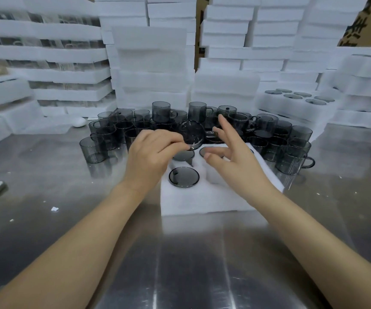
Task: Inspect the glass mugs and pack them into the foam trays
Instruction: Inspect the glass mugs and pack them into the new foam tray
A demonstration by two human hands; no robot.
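A white foam tray (202, 201) lies on the steel table in front of me. Its pockets hold smoked-glass mugs, bases up: one (184, 177) at the near left, others (183, 155) behind it, partly hidden by my hands. My left hand (151, 157) pinches a tilted grey glass mug (191, 133) by its rim, above the tray's far left. My right hand (231, 150) hovers over the tray's right half with fingers spread and holds nothing. Behind the tray stands a crowd of loose grey mugs (269, 130).
Stacks of white foam trays (153, 70) wall in the back and both sides. A filled tray (296, 101) sits at the back right. A small white object (78, 122) lies at the back left. Foam crumbs (55, 208) dot the steel table (202, 264).
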